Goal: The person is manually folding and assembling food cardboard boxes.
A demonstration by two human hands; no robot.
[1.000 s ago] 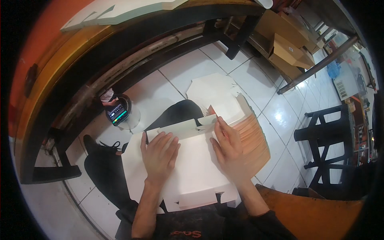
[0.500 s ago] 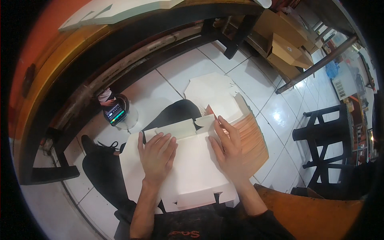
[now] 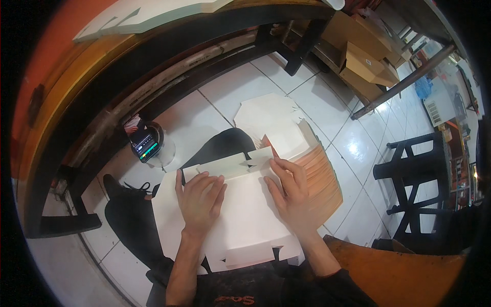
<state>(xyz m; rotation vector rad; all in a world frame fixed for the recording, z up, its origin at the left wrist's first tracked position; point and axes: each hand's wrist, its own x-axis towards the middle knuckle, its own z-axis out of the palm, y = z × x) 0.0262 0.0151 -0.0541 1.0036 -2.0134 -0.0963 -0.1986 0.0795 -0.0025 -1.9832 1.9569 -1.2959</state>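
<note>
A white die-cut cardboard sheet (image 3: 245, 210), a box blank, lies across my lap. Its far flap (image 3: 222, 165) is folded partly upward, and its near flap (image 3: 255, 254) is bent too. My left hand (image 3: 200, 202) rests on the sheet, fingers spread and slightly bent, with the tips by the far flap's fold. At the far right corner, my right hand (image 3: 289, 189) has its fingertips against the flap's end and its thumb apart on the sheet. Neither hand is closed round anything. Just right of the sheet is a fanned stack of similar blanks (image 3: 322, 179) with brownish edges.
A lit phone (image 3: 147, 147) leans on a translucent tub (image 3: 166, 153) on the tiled floor. A long wooden bench (image 3: 66, 94) bears more white cardboard (image 3: 158, 18). Brown cartons (image 3: 363, 64) stand far right, with a black stool (image 3: 414, 174) nearer. An orange-brown wooden surface (image 3: 394, 273) is at lower right.
My right fingertips have shifted slightly left and nearer along the flap's end. The flap's right end stands a little more upright. My left fingers have bent slightly, otherwise staying in place.
</note>
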